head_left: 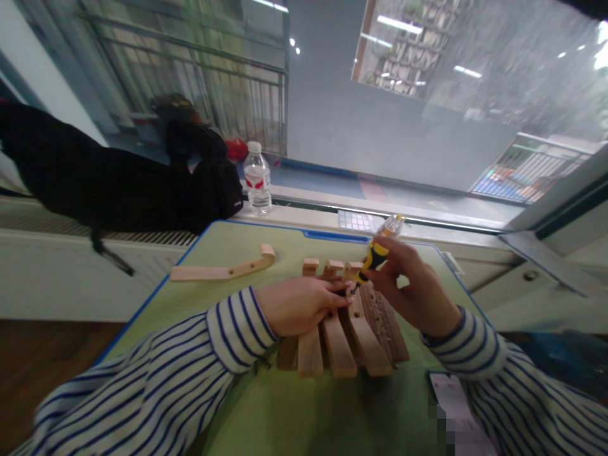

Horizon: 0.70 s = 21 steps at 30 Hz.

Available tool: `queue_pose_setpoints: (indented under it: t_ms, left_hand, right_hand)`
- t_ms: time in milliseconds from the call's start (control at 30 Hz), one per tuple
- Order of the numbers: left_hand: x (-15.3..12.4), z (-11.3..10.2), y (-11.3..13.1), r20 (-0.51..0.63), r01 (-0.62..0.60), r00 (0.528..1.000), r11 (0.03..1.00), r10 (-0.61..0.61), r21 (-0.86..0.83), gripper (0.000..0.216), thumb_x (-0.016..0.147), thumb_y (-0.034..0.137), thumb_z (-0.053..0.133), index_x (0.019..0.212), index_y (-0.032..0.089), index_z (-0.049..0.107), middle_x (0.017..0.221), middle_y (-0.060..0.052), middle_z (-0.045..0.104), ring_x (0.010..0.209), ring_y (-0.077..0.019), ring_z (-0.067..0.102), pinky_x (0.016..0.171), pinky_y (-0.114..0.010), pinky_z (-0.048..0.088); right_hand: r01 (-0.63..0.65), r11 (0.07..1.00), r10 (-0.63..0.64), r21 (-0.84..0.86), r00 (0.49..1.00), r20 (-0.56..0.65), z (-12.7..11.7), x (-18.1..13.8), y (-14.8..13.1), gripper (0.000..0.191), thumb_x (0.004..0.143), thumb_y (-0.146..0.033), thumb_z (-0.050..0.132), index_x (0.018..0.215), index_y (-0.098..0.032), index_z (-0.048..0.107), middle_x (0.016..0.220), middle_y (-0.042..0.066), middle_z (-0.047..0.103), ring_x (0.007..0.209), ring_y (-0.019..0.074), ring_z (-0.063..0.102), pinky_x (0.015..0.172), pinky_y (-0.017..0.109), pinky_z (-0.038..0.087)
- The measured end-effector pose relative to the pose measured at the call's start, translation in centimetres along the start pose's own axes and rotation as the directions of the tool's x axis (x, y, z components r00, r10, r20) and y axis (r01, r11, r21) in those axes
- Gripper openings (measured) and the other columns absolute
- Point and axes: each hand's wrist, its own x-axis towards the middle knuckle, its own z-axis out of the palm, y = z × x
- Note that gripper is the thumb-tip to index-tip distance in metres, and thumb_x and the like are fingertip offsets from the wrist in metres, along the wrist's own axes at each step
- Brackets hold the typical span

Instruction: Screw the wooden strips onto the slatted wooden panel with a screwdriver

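My right hand (413,288) is closed on a yellow-and-black screwdriver (377,255) that slants down to the left. Its tip meets a curved wooden strip (368,335). Across the strips lies my left hand (304,303); its thumb and forefinger are pinched beside the screwdriver tip, and what they hold is too small to make out. Three such strips, hooked at the far end, sit side by side on a darker wooden board (394,335). Small metal bits, perhaps screws, lie on the board's right part (380,316).
Another hooked wooden strip (228,272) with two holes lies at the left on the green table (237,418). A phone (456,405) rests near my right forearm. Beyond the table's blue edge, the sill holds a water bottle (257,180) and black bag (209,190).
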Motion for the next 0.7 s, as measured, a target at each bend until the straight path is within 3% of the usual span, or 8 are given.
queue_pose_setpoints:
  t_ms: [233, 700]
  left_hand:
    - [-0.09, 0.08, 0.11, -0.044, -0.031, 0.999, 0.999, 0.029, -0.031, 0.044, 0.087, 0.008, 0.041, 0.127, 0.022, 0.051, 0.142, -0.003, 0.038, 0.130, -0.0194, 0.037, 0.110, -0.033, 0.028]
    - [-0.12, -0.21, 0.13, -0.051, -0.017, 0.999, 0.999, 0.014, -0.050, 0.046, 0.084, 0.007, 0.044, 0.124, 0.028, 0.054, 0.139, 0.000, 0.044, 0.126, -0.0174, 0.043, 0.108, -0.032, 0.031]
  right_hand:
    - [-0.003, 0.999, 0.003, -0.039, 1.000, 0.000, -0.02, 0.14, -0.05, 0.044, 0.083, -0.021, 0.059, 0.124, -0.024, 0.042, 0.061, -0.008, 0.049, 0.047, 0.0073, 0.047, 0.046, 0.022, 0.041]
    - [0.002, 0.994, -0.001, -0.106, 1.000, 0.013, -0.43, 0.62, -0.49, 0.039, 0.084, -0.025, 0.057, 0.120, -0.024, 0.044, 0.064, -0.007, 0.051, 0.049, 0.0068, 0.048, 0.049, 0.022, 0.040]
